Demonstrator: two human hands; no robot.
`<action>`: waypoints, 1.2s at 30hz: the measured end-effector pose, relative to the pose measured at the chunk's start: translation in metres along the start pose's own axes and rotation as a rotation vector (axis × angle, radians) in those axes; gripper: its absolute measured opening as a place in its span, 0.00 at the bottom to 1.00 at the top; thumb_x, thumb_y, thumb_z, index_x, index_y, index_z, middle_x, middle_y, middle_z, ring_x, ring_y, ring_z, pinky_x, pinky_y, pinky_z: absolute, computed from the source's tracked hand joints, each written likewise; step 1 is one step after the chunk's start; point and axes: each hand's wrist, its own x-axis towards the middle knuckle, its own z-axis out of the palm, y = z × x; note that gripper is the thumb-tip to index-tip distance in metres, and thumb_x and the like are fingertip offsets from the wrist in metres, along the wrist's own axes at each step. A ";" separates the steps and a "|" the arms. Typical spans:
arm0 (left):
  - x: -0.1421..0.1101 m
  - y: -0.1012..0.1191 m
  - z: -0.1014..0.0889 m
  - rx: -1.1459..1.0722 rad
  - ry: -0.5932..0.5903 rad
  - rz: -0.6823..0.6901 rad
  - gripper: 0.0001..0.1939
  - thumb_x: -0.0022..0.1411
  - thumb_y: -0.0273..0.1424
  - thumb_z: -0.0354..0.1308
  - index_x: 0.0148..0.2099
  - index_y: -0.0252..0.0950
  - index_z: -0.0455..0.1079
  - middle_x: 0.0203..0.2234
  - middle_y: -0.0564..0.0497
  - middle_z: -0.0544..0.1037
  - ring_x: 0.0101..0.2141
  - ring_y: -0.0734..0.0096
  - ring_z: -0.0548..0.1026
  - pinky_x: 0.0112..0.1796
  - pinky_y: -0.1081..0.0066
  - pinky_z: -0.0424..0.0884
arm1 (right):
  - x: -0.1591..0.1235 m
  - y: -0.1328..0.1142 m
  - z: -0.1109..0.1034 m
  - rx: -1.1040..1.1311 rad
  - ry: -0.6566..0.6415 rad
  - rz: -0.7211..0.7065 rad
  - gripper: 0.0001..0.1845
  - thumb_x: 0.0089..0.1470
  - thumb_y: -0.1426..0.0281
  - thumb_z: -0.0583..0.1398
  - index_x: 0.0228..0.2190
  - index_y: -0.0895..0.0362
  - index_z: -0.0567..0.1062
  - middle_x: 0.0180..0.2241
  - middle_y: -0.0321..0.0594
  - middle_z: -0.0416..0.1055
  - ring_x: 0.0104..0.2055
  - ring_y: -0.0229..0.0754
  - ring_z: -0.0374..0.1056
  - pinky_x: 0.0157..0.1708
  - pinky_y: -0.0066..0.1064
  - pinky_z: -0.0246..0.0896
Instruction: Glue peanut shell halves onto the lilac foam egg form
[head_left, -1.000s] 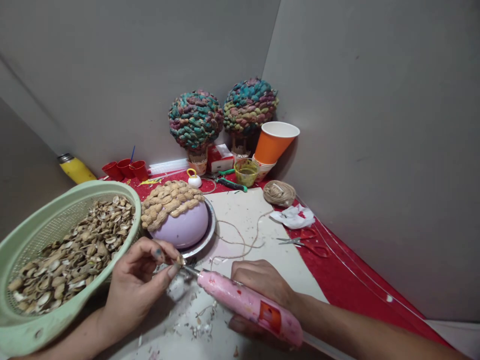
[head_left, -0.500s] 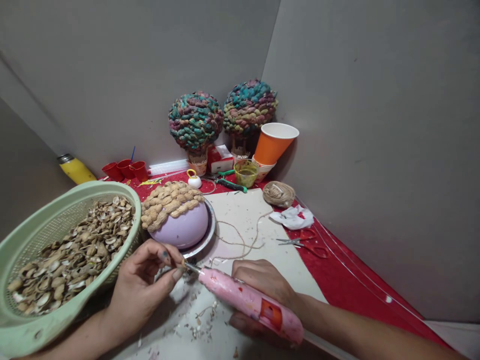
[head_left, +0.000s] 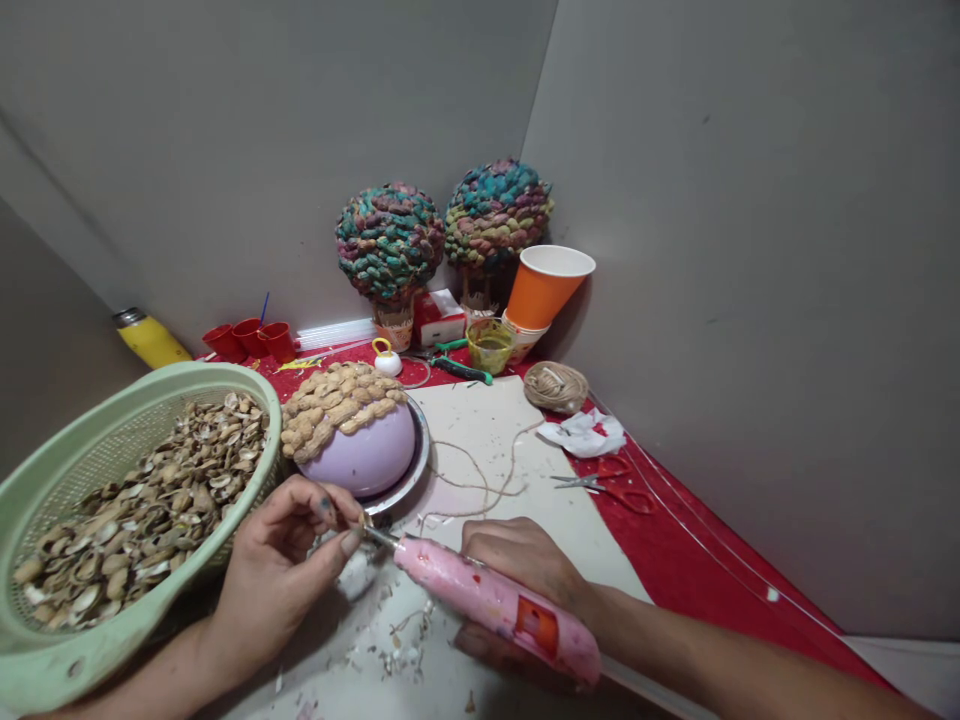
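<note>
My right hand [head_left: 525, 570] is wrapped round a pink hot glue gun [head_left: 480, 595], its metal nozzle pointing left. Between finger and thumb, my left hand [head_left: 292, 545] pinches a small peanut shell [head_left: 365, 522], mostly hidden by the fingers. The nozzle tip is at the shell. Just beyond stands a lilac balloon [head_left: 367, 455] in a metal bowl [head_left: 421, 450]; rows of peanut shells [head_left: 337, 400] cover its upper part. To the left, a green basket [head_left: 150, 385] holds loose peanut shells [head_left: 172, 500].
Two colourful shell-covered balls [head_left: 390, 243] on cups stand at the back, with an orange paper cup [head_left: 547, 290] beside them. Twine [head_left: 555, 387], a crumpled tissue [head_left: 585, 434] and red-handled scissors [head_left: 626, 495] lie to the right. Green-handled pliers [head_left: 465, 370] lie behind the bowl.
Both hands and the glue gun have hardly moved; the whole view has shifted very slightly. The nozzle stays at the shell.
</note>
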 end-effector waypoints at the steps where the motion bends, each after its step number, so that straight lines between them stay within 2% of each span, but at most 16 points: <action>1: 0.000 0.001 0.000 -0.001 0.006 -0.005 0.09 0.54 0.20 0.64 0.29 0.37 0.68 0.27 0.53 0.78 0.30 0.73 0.76 0.34 0.77 0.73 | 0.000 0.000 0.000 -0.010 0.000 -0.002 0.27 0.66 0.51 0.44 0.19 0.52 0.57 0.16 0.28 0.52 0.16 0.35 0.49 0.16 0.30 0.41; 18: -0.001 -0.002 -0.002 -0.068 0.011 -0.033 0.10 0.55 0.20 0.64 0.30 0.38 0.67 0.28 0.55 0.78 0.30 0.78 0.75 0.33 0.82 0.71 | 0.000 -0.003 0.003 -0.117 -0.027 0.008 0.30 0.67 0.53 0.39 0.18 0.53 0.58 0.14 0.29 0.52 0.16 0.35 0.48 0.15 0.31 0.39; 25: -0.002 -0.007 -0.007 -0.181 -0.017 -0.140 0.10 0.56 0.24 0.66 0.33 0.38 0.66 0.30 0.56 0.78 0.31 0.77 0.74 0.35 0.79 0.71 | 0.001 -0.001 0.000 -0.140 -0.028 -0.001 0.29 0.67 0.52 0.40 0.19 0.52 0.58 0.14 0.29 0.54 0.15 0.34 0.49 0.15 0.30 0.41; 29: -0.006 -0.006 -0.007 -0.244 -0.016 -0.205 0.11 0.55 0.27 0.68 0.33 0.38 0.65 0.30 0.54 0.78 0.31 0.75 0.74 0.35 0.77 0.71 | 0.001 0.005 -0.008 -0.143 0.057 -0.022 0.25 0.66 0.54 0.46 0.20 0.52 0.57 0.15 0.29 0.55 0.16 0.35 0.52 0.17 0.29 0.44; 31: -0.010 -0.001 -0.004 -0.267 -0.027 -0.237 0.12 0.54 0.28 0.69 0.32 0.37 0.66 0.29 0.54 0.77 0.29 0.75 0.73 0.33 0.77 0.70 | 0.002 0.010 -0.017 -0.183 0.102 0.075 0.22 0.66 0.59 0.50 0.21 0.52 0.57 0.17 0.29 0.55 0.17 0.35 0.53 0.18 0.28 0.45; 33: -0.016 0.007 0.001 -0.301 -0.020 -0.256 0.14 0.52 0.30 0.70 0.31 0.37 0.66 0.27 0.54 0.76 0.27 0.76 0.71 0.30 0.78 0.69 | 0.003 0.018 -0.026 -0.251 0.103 0.245 0.17 0.63 0.64 0.54 0.23 0.52 0.59 0.20 0.30 0.57 0.19 0.35 0.55 0.20 0.28 0.48; 35: -0.022 0.018 0.005 -0.341 0.018 -0.261 0.16 0.48 0.32 0.72 0.29 0.37 0.66 0.25 0.55 0.75 0.26 0.77 0.70 0.29 0.79 0.67 | 0.004 0.028 -0.034 -0.328 0.040 0.392 0.14 0.61 0.63 0.56 0.24 0.53 0.61 0.22 0.32 0.60 0.21 0.38 0.59 0.23 0.29 0.49; 36: -0.025 0.025 0.006 -0.355 0.037 -0.260 0.17 0.47 0.33 0.73 0.28 0.37 0.66 0.24 0.55 0.75 0.25 0.77 0.70 0.28 0.79 0.67 | 0.005 0.034 -0.036 -0.369 -0.036 0.483 0.13 0.60 0.63 0.56 0.26 0.53 0.62 0.24 0.35 0.63 0.24 0.40 0.61 0.24 0.30 0.50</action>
